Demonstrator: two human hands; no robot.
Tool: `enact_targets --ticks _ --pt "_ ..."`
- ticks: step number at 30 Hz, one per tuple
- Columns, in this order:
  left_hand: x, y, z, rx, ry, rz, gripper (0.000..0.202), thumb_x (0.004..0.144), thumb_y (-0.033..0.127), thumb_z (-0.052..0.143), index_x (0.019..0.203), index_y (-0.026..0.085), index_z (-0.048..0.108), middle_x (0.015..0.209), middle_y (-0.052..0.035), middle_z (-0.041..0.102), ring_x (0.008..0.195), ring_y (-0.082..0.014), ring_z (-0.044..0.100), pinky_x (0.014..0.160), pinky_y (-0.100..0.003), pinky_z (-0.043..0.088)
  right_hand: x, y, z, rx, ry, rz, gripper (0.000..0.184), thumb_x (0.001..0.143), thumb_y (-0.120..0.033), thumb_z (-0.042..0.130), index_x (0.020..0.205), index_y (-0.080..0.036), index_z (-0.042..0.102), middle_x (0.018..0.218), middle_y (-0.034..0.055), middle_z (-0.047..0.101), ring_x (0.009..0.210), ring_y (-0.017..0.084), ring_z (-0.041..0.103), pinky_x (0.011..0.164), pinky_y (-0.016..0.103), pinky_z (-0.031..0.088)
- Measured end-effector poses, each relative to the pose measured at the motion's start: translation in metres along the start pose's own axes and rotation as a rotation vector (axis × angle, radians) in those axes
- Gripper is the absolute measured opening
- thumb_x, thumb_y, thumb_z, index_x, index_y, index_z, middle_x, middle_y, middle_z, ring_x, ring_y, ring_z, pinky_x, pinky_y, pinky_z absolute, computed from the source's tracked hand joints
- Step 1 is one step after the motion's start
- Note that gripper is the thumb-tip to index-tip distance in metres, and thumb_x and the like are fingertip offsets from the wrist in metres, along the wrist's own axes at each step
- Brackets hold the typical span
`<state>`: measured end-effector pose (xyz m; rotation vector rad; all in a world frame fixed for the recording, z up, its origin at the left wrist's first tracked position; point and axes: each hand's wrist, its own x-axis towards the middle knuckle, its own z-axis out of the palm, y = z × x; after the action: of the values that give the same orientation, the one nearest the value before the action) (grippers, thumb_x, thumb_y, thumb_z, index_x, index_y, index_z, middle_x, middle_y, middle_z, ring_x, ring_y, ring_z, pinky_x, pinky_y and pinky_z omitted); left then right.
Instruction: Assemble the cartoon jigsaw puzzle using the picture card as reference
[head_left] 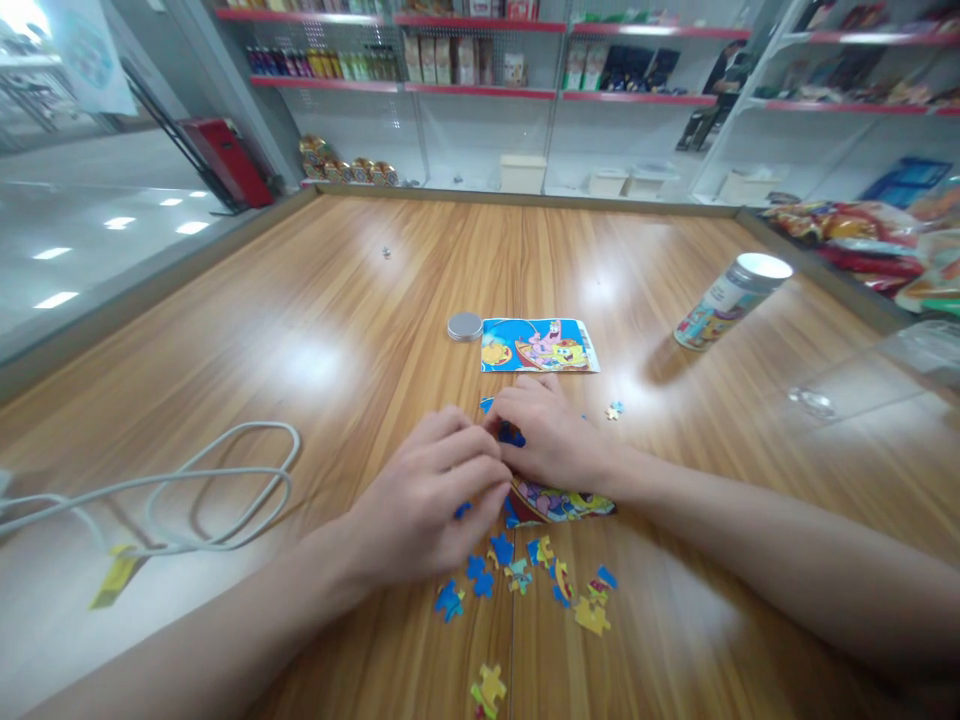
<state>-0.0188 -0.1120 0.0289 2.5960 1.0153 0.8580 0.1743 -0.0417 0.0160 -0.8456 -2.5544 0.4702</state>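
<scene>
My left hand [442,490] is closed with its fingers curled inward, and its fingertips meet my right hand; anything in them is hidden. My right hand [555,430] bends over a partly joined jigsaw puzzle [562,503], covering much of it. Between its curled thumb and fingers shows a dark blue jigsaw piece [512,434]. Under my left hand peeks another blue piece [463,510]. Closer to me lie several loose blue and yellow pieces [480,575], with a yellow piece [489,685] nearest. Beyond my hands is a printed picture sheet [540,346] of cartoon figures in a boat.
A round metal lid [465,325] touches the sheet's left side. To the right stands a printed cylindrical can [727,300], with a loose piece [615,410] nearer my right hand. A white cable [225,480] loops at left. Stocked shelves [480,90] line the back; packaged goods [847,240] are at right.
</scene>
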Motion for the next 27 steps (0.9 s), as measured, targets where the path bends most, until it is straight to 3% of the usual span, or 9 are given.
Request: enact_targets --ticks 4,8,14,20,27 --pt "-0.004 0.006 0.006 0.026 -0.157 0.089 0.014 0.094 0.019 0.058 0.102 0.020 0.071 0.103 -0.0052 0.072 0.093 -0.0223 0.055 0.085 -0.042 0.046 0.001 0.003 -0.002 0.076 0.070 -0.029 0.008 0.086 -0.014 0.068 0.084 -0.021 0.067 0.085 -0.0005 0.071 0.089 0.021 0.056 0.089 0.038 0.034" --pt "-0.007 -0.001 0.010 0.054 -0.206 0.097 0.020 0.096 0.023 0.057 0.111 0.020 0.070 0.120 -0.0052 0.071 0.097 -0.0228 0.056 0.086 -0.043 0.046 -0.003 0.018 -0.014 0.163 0.216 0.066 0.004 0.087 -0.019 0.072 0.086 -0.023 0.072 0.086 0.0005 0.073 0.090 0.021 0.058 0.088 0.039 0.038" --pt "-0.007 -0.004 0.009 0.046 -0.206 0.100 0.028 0.096 0.021 0.056 0.122 0.020 0.067 0.130 -0.0040 0.068 0.101 -0.0230 0.057 0.089 -0.044 0.046 -0.013 0.031 -0.017 0.182 0.202 0.174 0.007 0.084 -0.020 0.076 0.079 -0.024 0.074 0.077 -0.0003 0.072 0.082 0.020 0.059 0.084 0.040 0.040" --pt "-0.007 -0.004 0.007 0.042 -0.200 0.084 0.029 0.095 0.019 0.056 0.121 0.021 0.069 0.129 -0.0030 0.069 0.102 -0.0251 0.054 0.089 -0.045 0.046 -0.009 0.034 -0.008 0.113 0.134 0.137 0.010 0.085 -0.024 0.077 0.076 -0.025 0.072 0.079 -0.0003 0.071 0.090 0.023 0.055 0.091 0.043 0.036" --pt "-0.008 -0.003 0.008 0.044 -0.196 0.070 0.029 0.095 0.018 0.056 0.119 0.022 0.070 0.129 -0.0046 0.070 0.104 -0.0255 0.054 0.089 -0.045 0.047 -0.009 0.031 -0.011 0.100 0.145 0.161 0.012 0.086 -0.023 0.073 0.075 -0.024 0.070 0.076 -0.0002 0.068 0.087 0.022 0.055 0.087 0.042 0.035"
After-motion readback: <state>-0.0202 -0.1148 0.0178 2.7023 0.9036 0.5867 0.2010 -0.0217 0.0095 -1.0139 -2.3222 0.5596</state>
